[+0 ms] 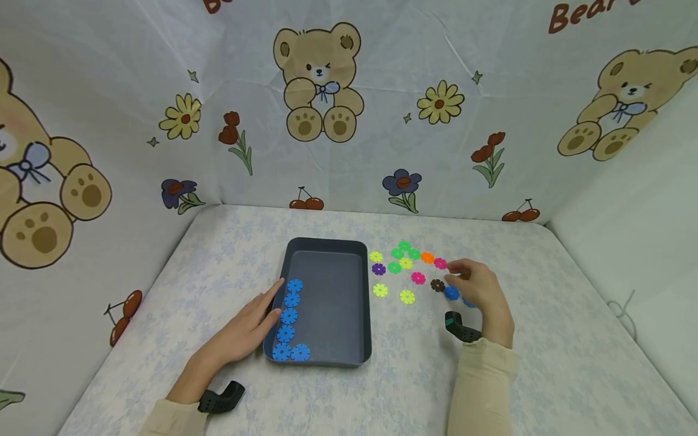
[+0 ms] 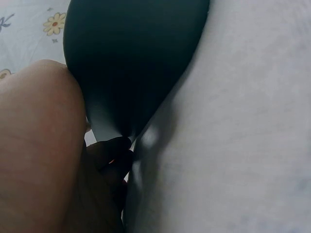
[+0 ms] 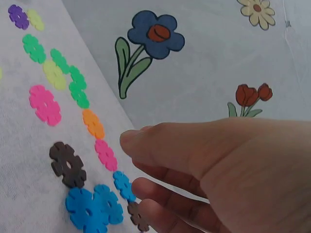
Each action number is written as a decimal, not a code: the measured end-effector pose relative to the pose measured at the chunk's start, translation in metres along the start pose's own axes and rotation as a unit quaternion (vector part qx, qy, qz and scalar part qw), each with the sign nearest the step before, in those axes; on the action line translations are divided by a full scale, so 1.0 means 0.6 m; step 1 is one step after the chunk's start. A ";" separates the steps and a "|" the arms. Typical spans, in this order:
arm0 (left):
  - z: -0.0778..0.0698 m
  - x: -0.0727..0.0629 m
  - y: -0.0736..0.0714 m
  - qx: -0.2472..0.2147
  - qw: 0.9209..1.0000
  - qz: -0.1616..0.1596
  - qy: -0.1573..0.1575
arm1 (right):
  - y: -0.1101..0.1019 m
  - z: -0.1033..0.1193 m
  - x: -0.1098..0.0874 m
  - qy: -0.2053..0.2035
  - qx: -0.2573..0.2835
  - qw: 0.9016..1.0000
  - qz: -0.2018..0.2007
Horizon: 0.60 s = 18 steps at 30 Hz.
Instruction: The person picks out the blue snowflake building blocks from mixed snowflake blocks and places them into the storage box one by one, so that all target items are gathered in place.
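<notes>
My left hand [image 1: 246, 324] holds the left wall of a dark grey rectangular tray [image 1: 340, 303], thumb over the rim. In the left wrist view its fingers [image 2: 114, 155] lie in shadow against the tray wall [image 2: 136, 53]. Inside the tray, several blue snowflake discs [image 1: 289, 315] form a column along the left side, with one more beside the bottom disc. My right hand [image 1: 480, 287] hovers over loose discs, fingers loosely bent and nothing visible between them. Nearest to it are a pink disc [image 3: 106, 155], a dark brown disc [image 3: 68, 164] and blue discs [image 3: 87, 211].
Right of the tray lie green discs [image 1: 394, 267], yellow discs [image 1: 407, 297], a purple disc [image 1: 378, 269], an orange disc [image 1: 428, 257] and another pink disc [image 1: 418, 278]. A bear-print cloth [image 1: 371, 163] stands behind the pale table [image 1: 403, 387]. A cord [image 1: 627, 315] hangs at the right.
</notes>
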State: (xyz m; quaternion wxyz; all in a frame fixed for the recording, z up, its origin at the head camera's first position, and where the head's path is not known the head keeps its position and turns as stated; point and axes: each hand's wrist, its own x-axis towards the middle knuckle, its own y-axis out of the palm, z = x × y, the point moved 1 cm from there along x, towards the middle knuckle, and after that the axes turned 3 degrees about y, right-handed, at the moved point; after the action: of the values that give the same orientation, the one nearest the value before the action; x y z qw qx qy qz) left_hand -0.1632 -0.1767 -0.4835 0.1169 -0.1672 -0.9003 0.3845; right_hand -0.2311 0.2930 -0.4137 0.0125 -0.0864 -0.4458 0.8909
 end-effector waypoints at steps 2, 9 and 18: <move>0.000 0.000 0.000 0.000 1.000 0.001 0.001 | -0.002 -0.006 -0.001 0.009 0.005 1.000 0.009; 0.000 0.001 -0.001 0.000 1.000 0.001 0.006 | -0.006 -0.019 -0.001 0.029 0.019 0.999 0.034; -0.001 0.001 -0.001 -0.005 1.000 0.005 0.002 | 0.000 -0.037 0.004 0.046 0.028 0.996 0.067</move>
State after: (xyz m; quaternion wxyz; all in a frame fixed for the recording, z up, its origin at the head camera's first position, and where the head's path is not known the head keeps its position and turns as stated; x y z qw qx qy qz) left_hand -0.1637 -0.1764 -0.4822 0.1162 -0.1737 -0.9009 0.3805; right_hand -0.2296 0.3109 -0.4268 -0.0244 -0.1563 -0.4129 0.8970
